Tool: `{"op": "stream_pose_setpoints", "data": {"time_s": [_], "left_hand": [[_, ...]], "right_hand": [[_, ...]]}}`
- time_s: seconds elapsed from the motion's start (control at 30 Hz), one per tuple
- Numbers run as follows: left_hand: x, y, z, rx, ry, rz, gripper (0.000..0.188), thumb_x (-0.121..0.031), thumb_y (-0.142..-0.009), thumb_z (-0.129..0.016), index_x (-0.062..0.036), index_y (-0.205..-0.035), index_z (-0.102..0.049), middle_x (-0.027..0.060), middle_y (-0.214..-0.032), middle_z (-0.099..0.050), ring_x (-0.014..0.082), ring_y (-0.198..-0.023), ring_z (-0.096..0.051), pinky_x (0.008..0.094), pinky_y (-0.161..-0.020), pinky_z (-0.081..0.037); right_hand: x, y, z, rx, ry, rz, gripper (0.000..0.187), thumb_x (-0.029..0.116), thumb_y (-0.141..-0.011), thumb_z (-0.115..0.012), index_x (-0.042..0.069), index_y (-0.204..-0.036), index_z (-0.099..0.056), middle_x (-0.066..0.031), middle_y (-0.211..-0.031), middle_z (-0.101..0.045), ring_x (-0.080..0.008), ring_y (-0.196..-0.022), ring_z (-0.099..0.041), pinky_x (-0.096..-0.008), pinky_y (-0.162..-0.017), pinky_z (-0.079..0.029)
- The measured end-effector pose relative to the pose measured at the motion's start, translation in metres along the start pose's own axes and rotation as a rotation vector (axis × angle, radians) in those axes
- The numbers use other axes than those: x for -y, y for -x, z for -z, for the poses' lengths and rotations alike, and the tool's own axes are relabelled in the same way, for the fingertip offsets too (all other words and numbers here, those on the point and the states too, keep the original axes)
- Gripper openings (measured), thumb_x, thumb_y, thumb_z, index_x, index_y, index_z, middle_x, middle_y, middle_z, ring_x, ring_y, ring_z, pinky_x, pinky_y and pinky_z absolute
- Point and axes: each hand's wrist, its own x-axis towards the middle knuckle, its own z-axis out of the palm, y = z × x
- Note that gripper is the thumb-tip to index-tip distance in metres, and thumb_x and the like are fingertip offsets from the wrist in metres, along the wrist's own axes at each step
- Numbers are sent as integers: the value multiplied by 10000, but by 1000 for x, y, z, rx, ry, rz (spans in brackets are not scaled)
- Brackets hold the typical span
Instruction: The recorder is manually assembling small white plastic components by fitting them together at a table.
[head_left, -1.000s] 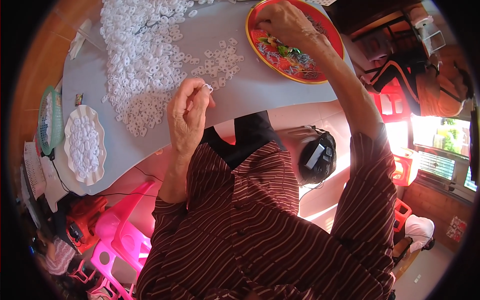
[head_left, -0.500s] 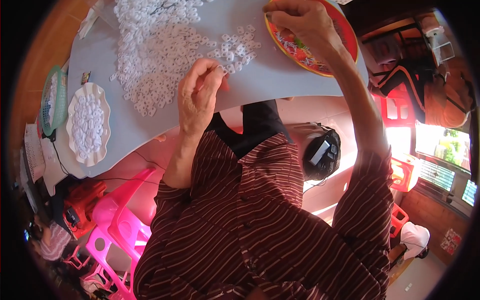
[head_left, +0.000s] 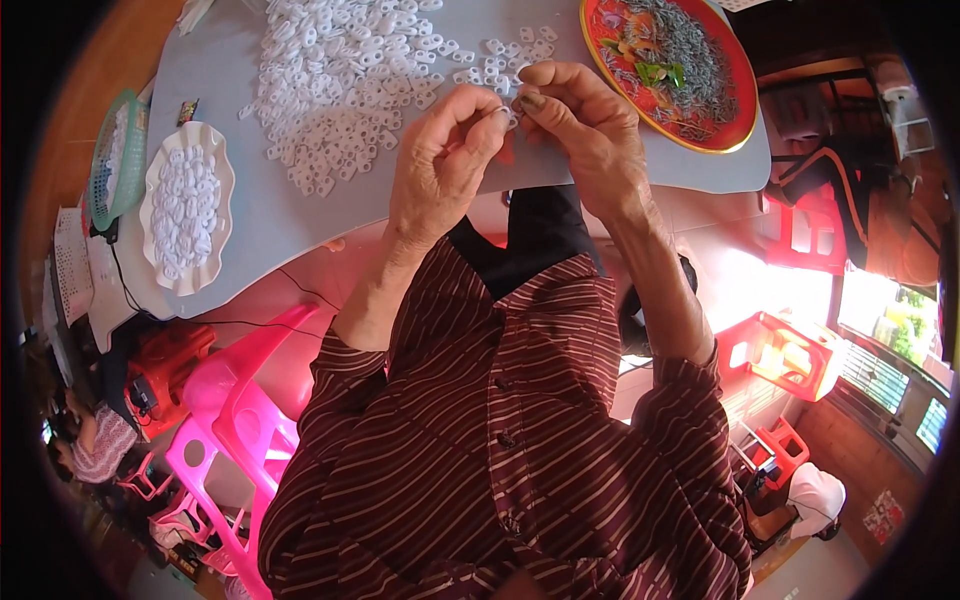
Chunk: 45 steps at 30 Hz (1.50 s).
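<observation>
Over the near edge of the table, both hands meet at the fingertips. My left hand (head_left: 440,165) is closed, pinching a small white plastic piece (head_left: 511,116) with holes in it. My right hand (head_left: 595,135) is also closed, thumb and finger together against that piece; whatever they hold is too small to make out. Beyond the hands lies a large heap of similar white pieces (head_left: 330,110), with a smaller scattered group (head_left: 500,62) beside it. To the right, a red round tray (head_left: 736,118) with a yellow rim holds many thin grey pin-like bits.
A scalloped white dish (head_left: 227,190) of finished-looking white pieces stands at the table's left, next to a green basket (head_left: 128,185). Pink chairs (head_left: 235,400) are at the lower left, red stools (head_left: 790,350) at the right. Other people sit at both far sides.
My right hand has come from over the red tray leftward and down to meet my left hand at the white piece. My left hand still pinches. The view has shifted slightly.
</observation>
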Motion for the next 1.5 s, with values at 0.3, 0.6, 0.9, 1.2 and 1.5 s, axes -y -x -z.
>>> {"op": "stream_pose_setpoints", "data": {"time_s": [0.3,0.6,0.9,1.2,1.5], "left_hand": [[0,-1,-2,9,-18,8,128,-138,-899,-551,-13,-876,-544,-31,-681,-470,41,-629,-416,194,-562,-364],[4,2,-9,-16,33,28,126,-135,-899,-552,-12,-882,-538,-31,-686,-468,41,-636,-416,193,-567,-366],[7,3,-11,-49,40,5,126,-138,-904,-546,-13,-892,-539,-24,-672,-481,44,-617,-429,197,-555,-377],[3,2,-6,7,15,7,139,-142,-907,-556,-4,-905,-542,-13,-667,-506,44,-609,-465,200,-545,-392],[1,5,-5,98,171,59,99,-86,-894,-557,6,-928,-555,-1,-725,-576,57,-644,-547,195,-575,-437]], "right_hand": [[-2,4,-5,-56,-12,42,200,43,-846,-635,12,-1041,-602,-23,-846,-651,-61,-771,-578,-201,-693,-481],[-5,6,-6,-114,-48,66,207,10,-847,-620,-1,-1050,-585,-59,-895,-650,-89,-831,-601,-230,-770,-511],[-9,6,-6,-75,-58,115,212,-21,-840,-615,-16,-1049,-578,-65,-893,-648,-93,-831,-599,-233,-772,-508],[-1,2,9,65,133,72,91,69,-866,-618,-7,-916,-628,-2,-788,-619,-48,-714,-538,-185,-662,-453],[0,3,11,112,202,97,132,128,-858,-644,-2,-874,-623,18,-721,-596,-37,-646,-488,-186,-594,-418]]}}
